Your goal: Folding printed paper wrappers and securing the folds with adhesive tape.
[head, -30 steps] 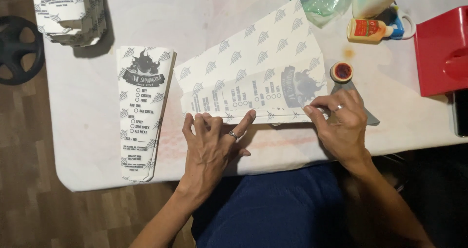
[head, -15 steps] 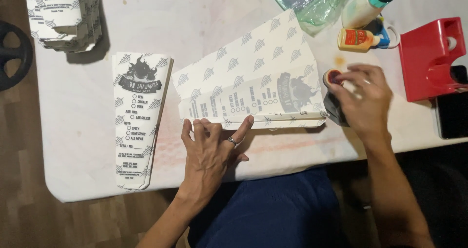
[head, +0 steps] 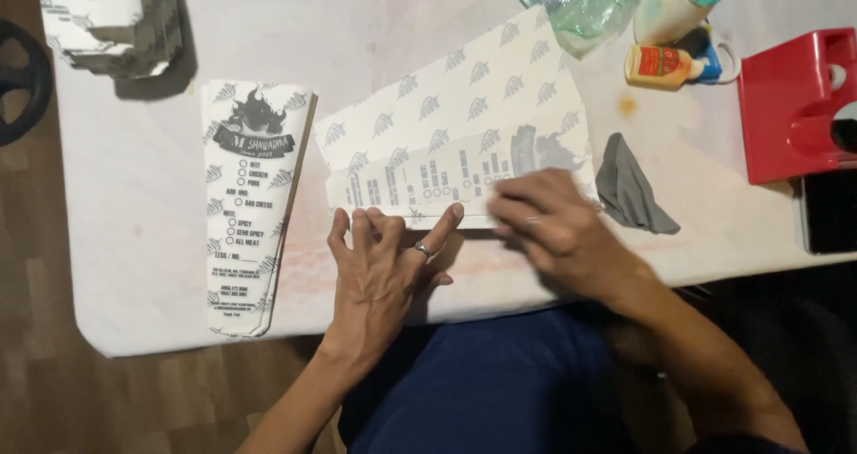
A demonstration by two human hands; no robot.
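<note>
In the middle of the frame we see a printed paper sheet (head: 464,133) lying flat on the white table (head: 134,204), slanting from the lower left up to the upper right. Its near edge is folded over into a narrow flap. The left hand (head: 379,266) lies on the table at the lower centre, palm down, with its fingers spread open and stretched forward; the fingertips (head: 366,217) press on the folded edge of the sheet. One finger carries a ring (head: 420,250). The right hand (head: 558,235) is just to the right of it, also palm down on the same edge. It is blurred, so we see only that its fingers are extended and lie flat on the paper, not closed around anything.

To the left of the sheet lies a finished paper cone sleeve (head: 250,204), narrow end toward the bottom of the frame. A stack of such sleeves (head: 107,21) stands in the upper left corner. Right of the sheet, near the right hand, a grey cloth (head: 629,191) lies crumpled. In the upper right we find a small orange glue bottle (head: 665,66), a white bottle with a teal cap (head: 683,3), a clear plastic bag (head: 589,3) and, at the right border, a red plastic holder (head: 794,106).
</note>
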